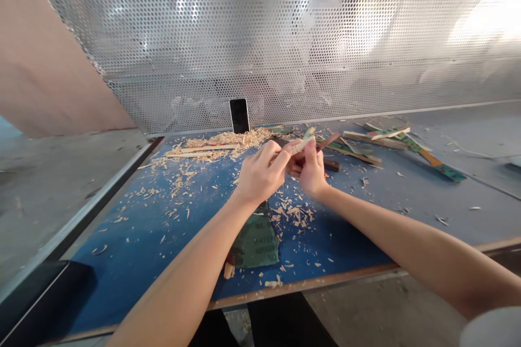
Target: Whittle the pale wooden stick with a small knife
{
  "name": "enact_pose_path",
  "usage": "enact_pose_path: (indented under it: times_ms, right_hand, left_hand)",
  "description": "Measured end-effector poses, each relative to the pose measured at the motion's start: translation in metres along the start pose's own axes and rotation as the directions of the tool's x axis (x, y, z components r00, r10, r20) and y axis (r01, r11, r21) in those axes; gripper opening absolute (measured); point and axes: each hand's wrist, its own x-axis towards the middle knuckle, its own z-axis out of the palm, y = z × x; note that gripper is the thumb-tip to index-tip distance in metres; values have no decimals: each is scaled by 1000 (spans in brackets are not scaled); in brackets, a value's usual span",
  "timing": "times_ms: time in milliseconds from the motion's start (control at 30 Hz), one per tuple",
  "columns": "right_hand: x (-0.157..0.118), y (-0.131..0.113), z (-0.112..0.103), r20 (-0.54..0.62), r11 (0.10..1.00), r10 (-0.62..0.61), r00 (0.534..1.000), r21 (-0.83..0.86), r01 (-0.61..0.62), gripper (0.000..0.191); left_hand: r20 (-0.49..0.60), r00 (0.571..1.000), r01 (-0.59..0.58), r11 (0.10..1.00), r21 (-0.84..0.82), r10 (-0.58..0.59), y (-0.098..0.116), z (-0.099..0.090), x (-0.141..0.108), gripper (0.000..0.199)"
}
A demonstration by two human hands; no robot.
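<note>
Near the middle of the view, my left hand is closed on a pale wooden piece. My right hand meets it at the piece's other side, its thumb pressed against the wood and its fingers wrapped round the handle of a knife, whose blade points up and to the right. Both hands are above the blue table. Under my left wrist lies a green sheet of sandpaper with printed letters. Wood shavings are scattered below the hands.
A phone stands upright against a perforated metal screen, beside a heap of shavings. Pale sticks lie left of the phone's base. Painted wooden strips lie at the right. A black object is at the lower left.
</note>
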Motion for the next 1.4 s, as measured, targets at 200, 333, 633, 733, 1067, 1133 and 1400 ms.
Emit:
enact_pose_path:
  times_ms: [200, 333, 633, 733, 1067, 1133, 1400]
  right_hand:
    - [0, -3, 0, 11, 999, -45, 999, -8, 45, 69]
    - [-1, -4, 0, 9, 999, -44, 999, -18, 44, 70]
    - [0, -2, 1, -14, 999, -31, 999, -28, 30, 72]
    - [0, -2, 2, -7, 998, -43, 999, -40, 43, 74]
    - [3, -3, -7, 241, 945, -87, 967, -288, 157, 68]
    - [5, -3, -9, 243, 903, -121, 962, -376, 209, 66]
    - [5, -7, -10, 234, 879, -133, 963, -422, 223, 46]
  left_hand:
    - [-57, 998, -27, 999, 17, 28, 0, -3, 2, 22]
    - [-82, 995, -53, 998, 24, 55, -1, -3, 2, 23]
    - [-100, 992, -68, 997, 41, 72, -1, -4, 3, 22]
    - [-75, 997, -7, 1000, 9, 7, 1, -4, 4, 23]
    - [69, 925, 378, 924, -55, -374, -11, 5, 5, 7]
    - [121, 907, 413, 908, -69, -404, -14, 9, 2, 5]
    - [172, 902, 413, 907, -82, -395, -14, 12, -2, 6]
